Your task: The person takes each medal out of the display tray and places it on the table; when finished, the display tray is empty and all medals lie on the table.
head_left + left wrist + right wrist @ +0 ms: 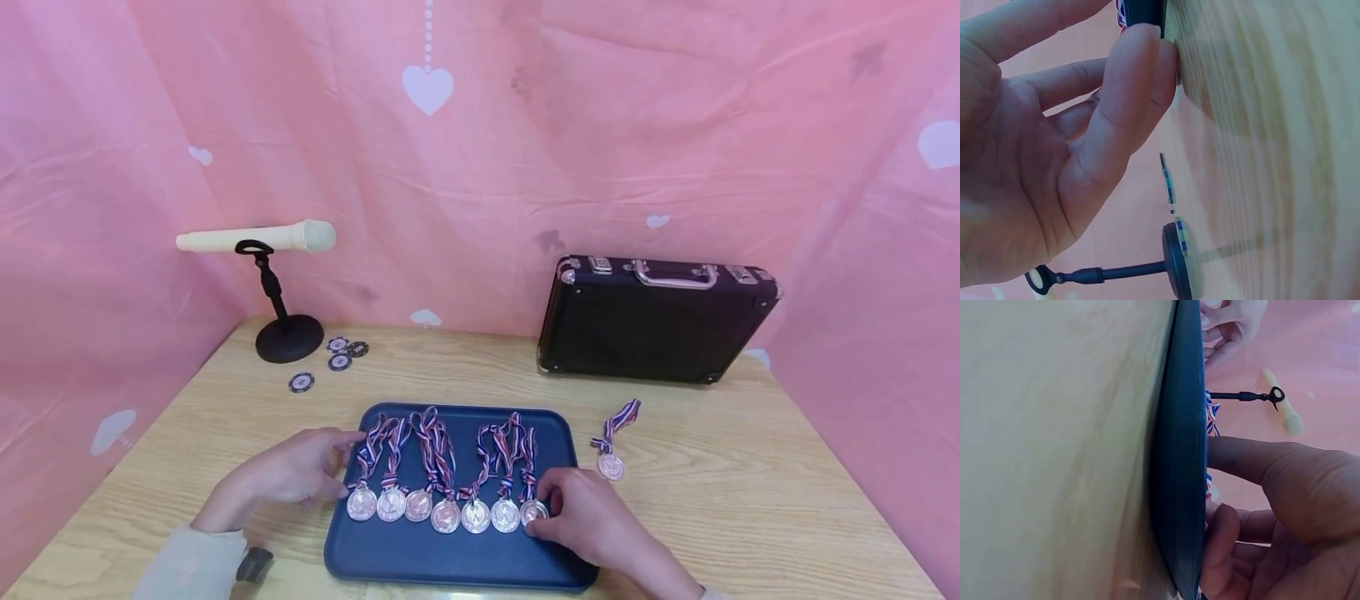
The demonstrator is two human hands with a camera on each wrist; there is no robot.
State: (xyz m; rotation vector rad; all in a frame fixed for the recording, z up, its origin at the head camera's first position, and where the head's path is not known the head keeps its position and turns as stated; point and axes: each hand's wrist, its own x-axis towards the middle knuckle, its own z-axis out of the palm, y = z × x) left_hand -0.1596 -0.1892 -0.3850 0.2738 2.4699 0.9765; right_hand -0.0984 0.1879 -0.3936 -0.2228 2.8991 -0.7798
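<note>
Head view: a dark blue tray [435,565] lies on the wooden table [720,483], its long edges running left to right. Across it stretches a row of seven medals [446,517], discs toward the near side, striped ribbons [429,450] reaching toward the far rim. A band of tray floor runs between the discs and the near rim, and a smaller patch lies in the far right corner, beyond the last ribbon. The discs sit close together, with little play between neighbours; a wider gap parts the ribbons of the fourth and fifth medals.

The right hand [588,517] comes over the tray's right edge, its thumb and curled fingers pinching the rim of the rightmost medal [532,511], which lies just inside that edge. The left hand [303,468] is at the opposite edge, half open, finger and thumb spread apart with nothing in their hold; their tips reach the left rim beside the leftmost medal [362,503], though I cannot tell whether they touch it.

Right of the tray, a separate medal [611,467] lies on the wood, apart from the rim. Farther back stands a black case [660,321], a strip of tabletop between it and the tray. Far left are a microphone [255,239] on its stand [289,338] and four chips [340,362], well apart from the tray.
</note>
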